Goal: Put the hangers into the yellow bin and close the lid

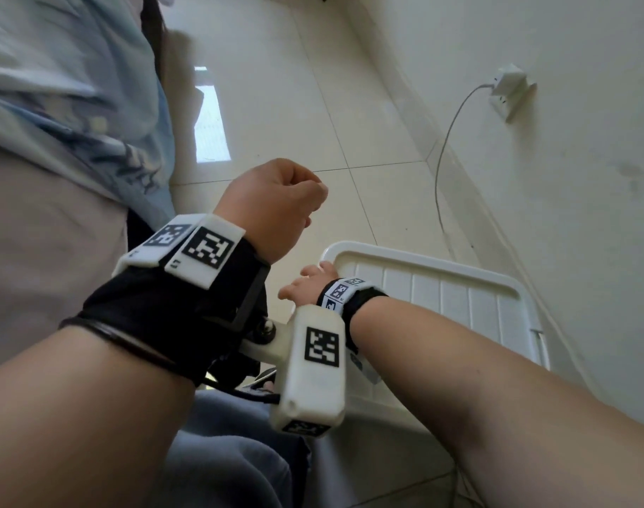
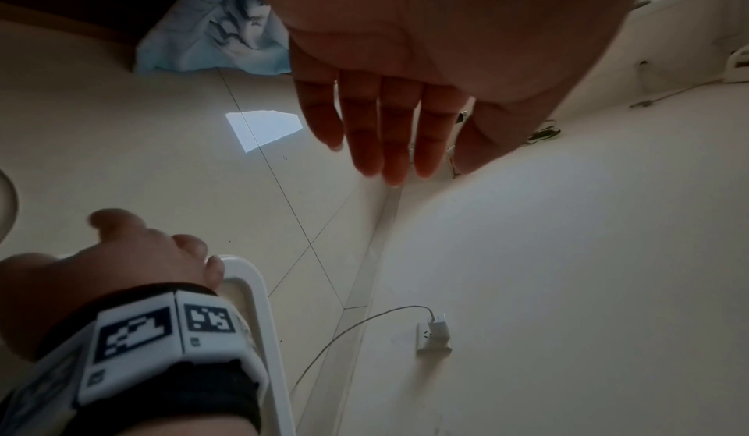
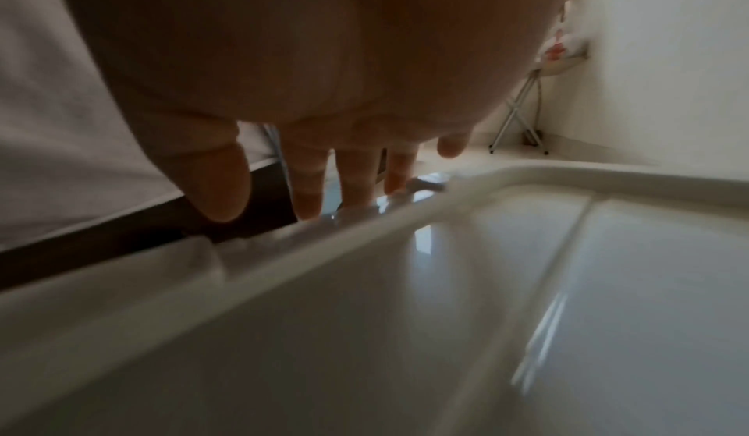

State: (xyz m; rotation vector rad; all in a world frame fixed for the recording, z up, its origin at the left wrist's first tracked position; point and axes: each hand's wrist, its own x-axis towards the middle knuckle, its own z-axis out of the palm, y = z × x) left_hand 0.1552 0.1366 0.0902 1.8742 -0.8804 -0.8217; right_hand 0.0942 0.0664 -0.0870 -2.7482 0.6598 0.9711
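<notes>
A white ribbed lid (image 1: 441, 295) lies flat, low against the wall. No yellow bin body and no hangers show in any view. My right hand (image 1: 309, 284) is at the lid's near-left corner. In the right wrist view its straight fingers (image 3: 312, 186) reach over the lid's rim (image 3: 365, 228) and touch it. The left wrist view shows this right hand (image 2: 142, 251) lying on the rim (image 2: 259, 315). My left hand (image 1: 276, 203) is raised above the floor and holds nothing. Its fingers (image 2: 385, 122) hang straight.
A wall socket with a white charger (image 1: 507, 89) and its cable (image 1: 441, 170) is on the wall right of the lid. Light blue cloth (image 1: 74, 104) hangs at the left. Pale floor tiles (image 1: 276, 104) stretch ahead. Metal folding legs (image 3: 522, 116) stand by the far wall.
</notes>
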